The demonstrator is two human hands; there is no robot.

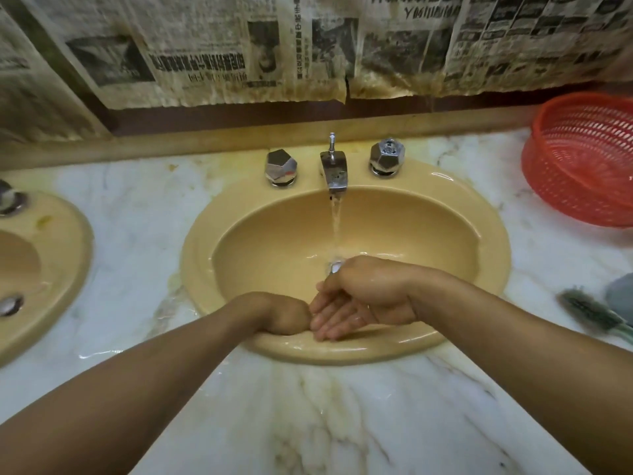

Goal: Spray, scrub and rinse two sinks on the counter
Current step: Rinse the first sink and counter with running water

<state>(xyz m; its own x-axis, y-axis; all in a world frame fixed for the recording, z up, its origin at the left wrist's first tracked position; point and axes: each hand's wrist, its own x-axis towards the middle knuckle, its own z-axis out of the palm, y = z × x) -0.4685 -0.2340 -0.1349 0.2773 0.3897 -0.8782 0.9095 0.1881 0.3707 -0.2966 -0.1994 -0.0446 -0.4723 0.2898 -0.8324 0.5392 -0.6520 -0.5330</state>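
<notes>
While the faucet runs, both hands meet over the sink.
Grip: left hand fisted, nothing visible held; right hand fingers loosely extended, touching it.

Print shows only on the newspaper sheets hanging well beyond the left hand and right hand, above the tap. Bold headlines in Chinese characters run upside down, one strip far beyond the left hand and another far beyond the right at the top edge. All of it is too blurred to read.
</notes>
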